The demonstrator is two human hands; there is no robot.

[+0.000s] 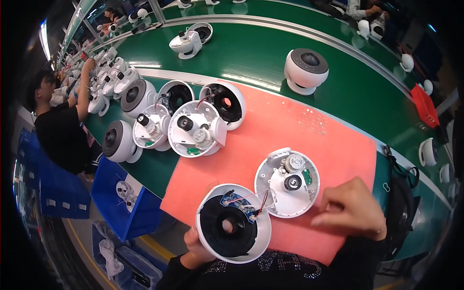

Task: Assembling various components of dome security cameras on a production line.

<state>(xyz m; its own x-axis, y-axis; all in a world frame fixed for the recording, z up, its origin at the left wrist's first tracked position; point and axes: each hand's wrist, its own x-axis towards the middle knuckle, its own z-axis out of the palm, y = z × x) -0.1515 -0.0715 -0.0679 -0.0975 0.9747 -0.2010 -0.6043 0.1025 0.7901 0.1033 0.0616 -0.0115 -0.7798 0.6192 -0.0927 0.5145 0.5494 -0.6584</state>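
My left hand (194,247) grips the lower left side of a white camera housing shell (263,239), tilted so its black inside and blue circuit board (237,205) face up. A fingertip shows through the shell's round centre hole. Thin wires (263,205) run from the board to a white camera half (285,195) lying open on the orange mat (333,159). That half holds a black lens, a round motor and a small green board. Just right of it, my right hand (353,208) hovers with fingers curled in; whatever lies between them is hidden.
Opened camera units (193,128) and closed ones (123,140) crowd the mat's left. A closed white-and-grey camera (306,71) and an open one (186,43) stand on the green belt (241,43). A blue bin (113,203) sits lower left; a black bag (401,203) lies right. Another person (58,121) works at left.
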